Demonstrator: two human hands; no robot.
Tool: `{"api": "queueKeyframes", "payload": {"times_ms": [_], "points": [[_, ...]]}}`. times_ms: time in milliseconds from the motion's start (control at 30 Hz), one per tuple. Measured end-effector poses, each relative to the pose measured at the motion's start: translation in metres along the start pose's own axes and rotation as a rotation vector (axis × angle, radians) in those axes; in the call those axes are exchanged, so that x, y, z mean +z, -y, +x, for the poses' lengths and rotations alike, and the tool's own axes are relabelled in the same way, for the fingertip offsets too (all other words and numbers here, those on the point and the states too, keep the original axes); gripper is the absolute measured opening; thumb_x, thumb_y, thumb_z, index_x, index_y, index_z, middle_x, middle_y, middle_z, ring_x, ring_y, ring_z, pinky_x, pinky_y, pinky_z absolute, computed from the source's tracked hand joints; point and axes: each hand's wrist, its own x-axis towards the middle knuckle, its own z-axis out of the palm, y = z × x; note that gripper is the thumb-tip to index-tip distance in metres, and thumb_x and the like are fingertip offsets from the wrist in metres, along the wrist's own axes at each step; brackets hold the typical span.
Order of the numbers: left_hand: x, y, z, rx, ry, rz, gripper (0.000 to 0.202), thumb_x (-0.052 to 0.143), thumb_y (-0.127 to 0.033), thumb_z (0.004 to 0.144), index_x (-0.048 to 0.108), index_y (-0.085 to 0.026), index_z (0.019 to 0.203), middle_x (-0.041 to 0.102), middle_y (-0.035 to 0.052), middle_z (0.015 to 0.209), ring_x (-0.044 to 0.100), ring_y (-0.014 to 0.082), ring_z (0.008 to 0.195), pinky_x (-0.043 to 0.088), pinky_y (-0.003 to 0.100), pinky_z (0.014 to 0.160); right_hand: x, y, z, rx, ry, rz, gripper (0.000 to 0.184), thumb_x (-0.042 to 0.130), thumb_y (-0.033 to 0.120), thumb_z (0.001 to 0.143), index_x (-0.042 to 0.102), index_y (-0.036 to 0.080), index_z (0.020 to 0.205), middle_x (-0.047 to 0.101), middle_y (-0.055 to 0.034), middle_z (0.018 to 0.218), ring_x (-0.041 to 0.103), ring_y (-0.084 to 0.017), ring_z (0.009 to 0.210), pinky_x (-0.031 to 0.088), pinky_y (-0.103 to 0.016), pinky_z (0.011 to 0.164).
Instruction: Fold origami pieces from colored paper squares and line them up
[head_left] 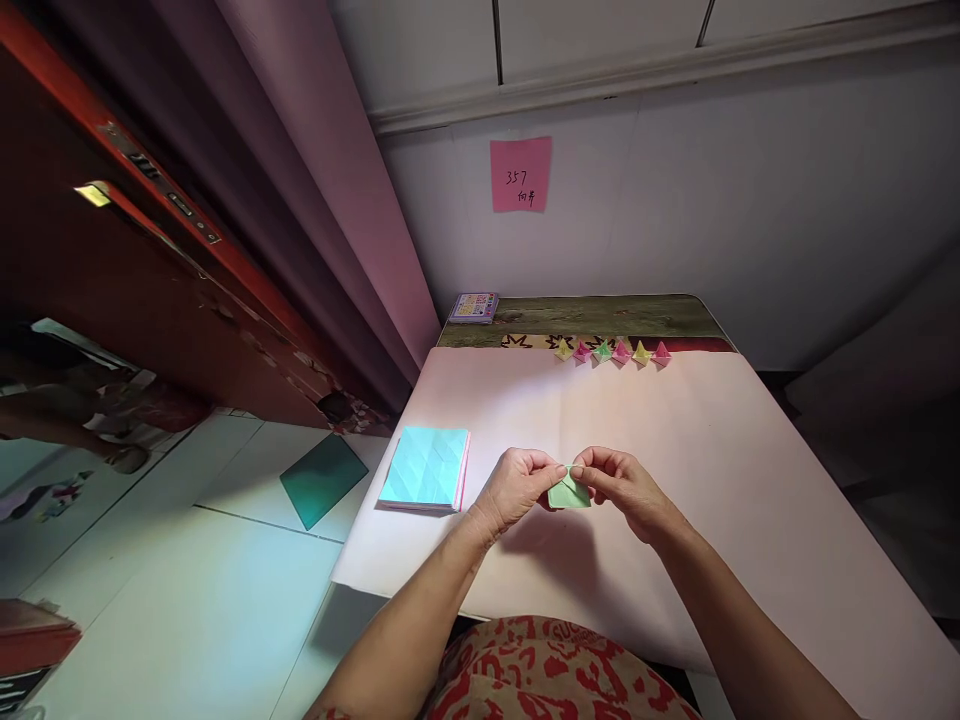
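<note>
A small piece of folded green paper (571, 494) is held up over the table, pinched from both sides. My left hand (522, 484) grips its left upper edge between thumb and fingers. On the other side my right hand (624, 488) pinches its upper right part, close to the left fingertips. Some fingers are hidden behind the paper. To the left lies a stack of origami paper (424, 466) with a light blue sheet on top. Along the far side stands a row of several small folded paper pieces (602, 352) in yellow, pink and green.
The table (675, 600) has a pale pink cover, with a dark wooden strip at its back. A purple packet (474, 307) lies at the far left corner. A pink note (520, 175) hangs on the wall. On the floor at left lies a dark green sheet (324, 481), near a red door (225, 350).
</note>
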Motion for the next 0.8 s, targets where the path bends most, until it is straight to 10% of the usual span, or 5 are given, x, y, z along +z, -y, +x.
{"api": "queueKeyframes", "payload": {"times_ms": [433, 800], "points": [[0.001, -0.012, -0.008, 0.102, 0.083, -0.081, 0.022, 0.078, -0.032, 0.073, 0.075, -0.013, 0.083, 0.073, 0.0061, 0.083, 0.064, 0.0171, 0.081, 0.048, 0.03, 0.082, 0.006, -0.004, -0.001, 0.195, 0.042, 0.442, 0.03, 0.084, 0.036, 0.066, 0.061, 0.017, 0.067, 0.045, 0.005, 0.058, 0.035, -0.006, 0.053, 0.035, -0.018, 0.05], [0.005, -0.017, -0.008, 0.144, 0.009, -0.081, 0.049, 0.084, -0.026, 0.065, 0.069, -0.017, 0.11, 0.07, 0.0016, 0.072, 0.065, 0.0163, 0.068, 0.049, 0.03, 0.074, 0.013, 0.004, -0.002, 0.32, 0.099, 0.499, 0.024, 0.082, 0.03, 0.065, 0.071, 0.018, 0.083, 0.049, 0.0046, 0.061, 0.04, -0.005, 0.052, 0.039, -0.014, 0.046]]}}
